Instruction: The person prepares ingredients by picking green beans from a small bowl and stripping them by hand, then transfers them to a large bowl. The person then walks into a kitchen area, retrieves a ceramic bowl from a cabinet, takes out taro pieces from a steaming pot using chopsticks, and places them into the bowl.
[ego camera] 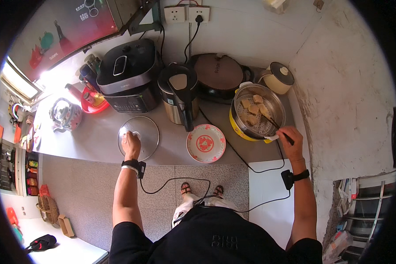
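My left hand (pixel 131 142) grips the knob of a round glass lid (pixel 149 137) with a metal rim, at the counter's front left. In my right hand (pixel 290 140) is a pair of dark chopsticks (pixel 272 123), their tips at a piece of food in a steel steamer pot (pixel 280 105) at the right. Several browned, pale pieces of food (pixel 251 119) lie on its perforated tray. The pot has a yellow outer base. A white plate with a red pattern (pixel 205 143) rests between lid and pot, touching neither.
Behind stand a black multicooker (pixel 127 71), an electric kettle (pixel 178 99), a round electric griddle (pixel 217 71) and a cream lidded pot (pixel 279 79). A floral enamel kettle (pixel 66 114) and a red basket (pixel 97 107) are at left. A black cable (pixel 232 148) crosses the counter beside the plate.
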`<control>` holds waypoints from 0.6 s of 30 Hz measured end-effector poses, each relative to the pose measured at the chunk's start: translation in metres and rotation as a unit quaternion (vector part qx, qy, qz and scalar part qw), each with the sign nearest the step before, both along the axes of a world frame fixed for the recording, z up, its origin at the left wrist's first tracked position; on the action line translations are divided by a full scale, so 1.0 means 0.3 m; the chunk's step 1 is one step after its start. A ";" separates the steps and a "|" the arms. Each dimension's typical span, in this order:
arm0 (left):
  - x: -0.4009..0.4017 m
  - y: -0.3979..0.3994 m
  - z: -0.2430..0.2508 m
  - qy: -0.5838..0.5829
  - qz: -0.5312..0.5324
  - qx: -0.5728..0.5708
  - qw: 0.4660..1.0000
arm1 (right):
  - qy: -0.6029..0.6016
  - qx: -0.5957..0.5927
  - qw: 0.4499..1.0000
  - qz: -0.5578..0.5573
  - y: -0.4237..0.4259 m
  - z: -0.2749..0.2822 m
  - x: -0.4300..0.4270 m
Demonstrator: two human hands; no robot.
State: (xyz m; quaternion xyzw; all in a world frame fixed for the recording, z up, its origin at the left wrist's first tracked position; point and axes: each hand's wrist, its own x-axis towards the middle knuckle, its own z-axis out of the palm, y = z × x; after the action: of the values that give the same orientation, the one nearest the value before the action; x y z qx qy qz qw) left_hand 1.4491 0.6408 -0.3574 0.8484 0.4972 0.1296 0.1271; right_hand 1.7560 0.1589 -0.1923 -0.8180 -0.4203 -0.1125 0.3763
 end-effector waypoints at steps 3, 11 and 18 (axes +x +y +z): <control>0.003 -0.085 0.026 -0.093 0.014 0.071 0.993 | 0.042 0.058 0.997 -0.028 -0.026 -0.021 0.021; 0.070 -0.598 -0.014 -0.316 -0.027 -0.582 0.749 | 0.263 0.276 0.905 -0.189 -0.144 -0.083 0.106; 0.220 -0.766 -0.107 -0.349 0.038 -0.588 0.729 | 0.395 0.402 0.806 -0.179 -0.228 -0.148 0.128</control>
State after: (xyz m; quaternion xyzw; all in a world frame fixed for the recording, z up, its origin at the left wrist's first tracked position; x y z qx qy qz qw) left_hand 1.5151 0.4109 -0.3894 0.4798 0.4265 0.1030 0.7598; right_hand 1.7945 0.0904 -0.2369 -0.6284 0.0016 -0.0034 0.7779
